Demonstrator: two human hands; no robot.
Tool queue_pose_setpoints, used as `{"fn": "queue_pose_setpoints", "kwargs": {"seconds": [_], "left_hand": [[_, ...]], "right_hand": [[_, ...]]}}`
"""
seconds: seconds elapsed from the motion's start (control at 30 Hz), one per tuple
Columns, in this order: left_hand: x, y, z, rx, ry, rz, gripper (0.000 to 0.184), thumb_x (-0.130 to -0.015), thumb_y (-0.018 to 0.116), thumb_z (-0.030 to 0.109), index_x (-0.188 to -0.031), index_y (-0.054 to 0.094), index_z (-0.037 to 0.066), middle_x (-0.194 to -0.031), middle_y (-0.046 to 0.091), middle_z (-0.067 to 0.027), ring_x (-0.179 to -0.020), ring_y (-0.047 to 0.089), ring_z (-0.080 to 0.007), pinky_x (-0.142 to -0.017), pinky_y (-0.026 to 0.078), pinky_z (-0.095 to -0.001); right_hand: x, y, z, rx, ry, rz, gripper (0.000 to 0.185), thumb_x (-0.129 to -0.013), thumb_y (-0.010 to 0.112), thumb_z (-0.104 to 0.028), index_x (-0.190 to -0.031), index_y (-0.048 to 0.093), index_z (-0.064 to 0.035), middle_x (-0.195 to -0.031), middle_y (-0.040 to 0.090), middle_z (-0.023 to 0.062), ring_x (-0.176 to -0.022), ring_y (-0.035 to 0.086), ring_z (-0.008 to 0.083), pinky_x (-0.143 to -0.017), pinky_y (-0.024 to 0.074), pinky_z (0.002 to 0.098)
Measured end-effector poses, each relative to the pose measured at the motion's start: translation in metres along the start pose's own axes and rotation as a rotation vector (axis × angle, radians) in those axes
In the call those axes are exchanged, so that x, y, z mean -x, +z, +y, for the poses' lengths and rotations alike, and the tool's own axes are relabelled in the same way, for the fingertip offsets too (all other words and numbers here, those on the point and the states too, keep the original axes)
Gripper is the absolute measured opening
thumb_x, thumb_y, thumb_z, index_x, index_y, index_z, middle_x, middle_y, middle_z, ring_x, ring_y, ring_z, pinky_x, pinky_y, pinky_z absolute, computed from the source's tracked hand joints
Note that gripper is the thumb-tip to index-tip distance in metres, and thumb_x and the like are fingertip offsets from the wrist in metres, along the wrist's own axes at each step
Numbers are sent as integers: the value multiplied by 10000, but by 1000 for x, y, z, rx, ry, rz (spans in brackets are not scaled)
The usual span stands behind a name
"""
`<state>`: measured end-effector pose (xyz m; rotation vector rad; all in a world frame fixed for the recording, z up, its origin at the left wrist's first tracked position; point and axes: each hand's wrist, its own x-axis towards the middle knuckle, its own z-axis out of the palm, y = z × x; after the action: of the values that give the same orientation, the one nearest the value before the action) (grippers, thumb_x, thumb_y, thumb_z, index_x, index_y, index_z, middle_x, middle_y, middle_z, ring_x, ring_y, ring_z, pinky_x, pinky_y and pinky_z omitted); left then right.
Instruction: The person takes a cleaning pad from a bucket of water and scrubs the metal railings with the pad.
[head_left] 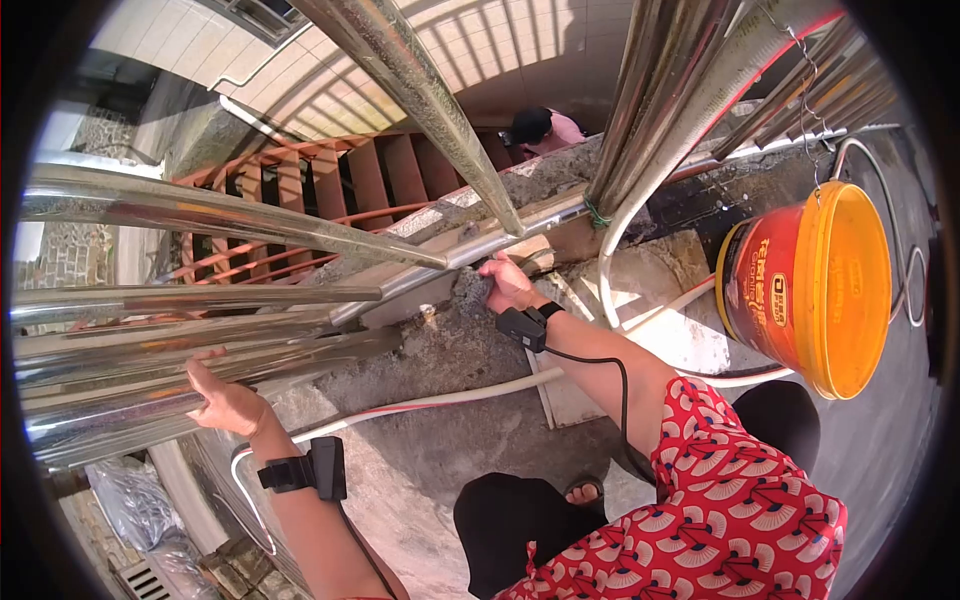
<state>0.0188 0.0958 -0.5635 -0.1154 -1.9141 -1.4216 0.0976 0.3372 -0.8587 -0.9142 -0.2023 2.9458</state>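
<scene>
My right hand [512, 287] is closed on a crumpled grey rag [472, 292], pressed down beside the metal bottom rail [405, 285] of a railing. The rag partly blends with the rough concrete ledge around it. My left hand [228, 398] lies against a thick shiny metal post [130, 408] at the lower left, fingers apart. Some of its fingertips are hard to make out against the reflections. Each wrist wears a black strapped device with a cable.
A red-and-yellow bucket [775, 290] hangs from a chain [808, 95] at right. A white hose [440, 398] runs across the concrete floor. Beyond the railing, brown stairs [330, 185] descend, with another person [552, 130] near them. More metal posts [420, 110] rise around my hands.
</scene>
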Motion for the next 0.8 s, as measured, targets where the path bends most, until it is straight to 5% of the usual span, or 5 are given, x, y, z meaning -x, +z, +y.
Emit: {"fn": "queue_pose_setpoints", "kwargs": {"seconds": [0.07,0.13,0.33,0.6,0.8], "left_hand": [[4,3,4,27,19,3,248,-847,589,208,-757,547,-19,-729,580,-86,-707,524,-168,-695,469,-323],[6,7,10,60,24,25,227,-809,605,189,-756,543,-23,-725,582,-82,-695,514,-164,-685,460,-318],[3,5,7,26,49,25,220,-795,606,173,-688,554,-11,-748,586,-72,-701,491,-147,-666,443,-309],[10,12,14,6,96,100,258,-802,603,189,-649,546,-11,-714,574,-60,-707,495,-156,-701,442,-313],[0,4,4,43,88,31,255,-810,631,213,-721,565,-16,-791,584,-78,-720,509,-159,-712,445,-327]], "right_hand": [[23,-2,-45,43,-131,12,270,-712,509,66,-936,501,-85,-864,538,33,-823,553,208,-792,475,407],[26,-28,-74,75,-157,6,589,-729,475,46,-1286,354,-103,-1021,555,89,-987,550,268,-908,455,478],[-4,-33,-42,-44,9,-251,396,-687,548,-61,-1077,561,4,-1023,637,123,-985,589,297,-950,428,427],[-29,-13,-1,-19,140,-289,366,-665,545,45,-1029,582,32,-1010,630,136,-985,588,289,-948,433,468],[15,47,45,187,215,-157,487,-782,451,75,-1253,352,0,-1078,532,128,-928,578,261,-805,503,441]]}}
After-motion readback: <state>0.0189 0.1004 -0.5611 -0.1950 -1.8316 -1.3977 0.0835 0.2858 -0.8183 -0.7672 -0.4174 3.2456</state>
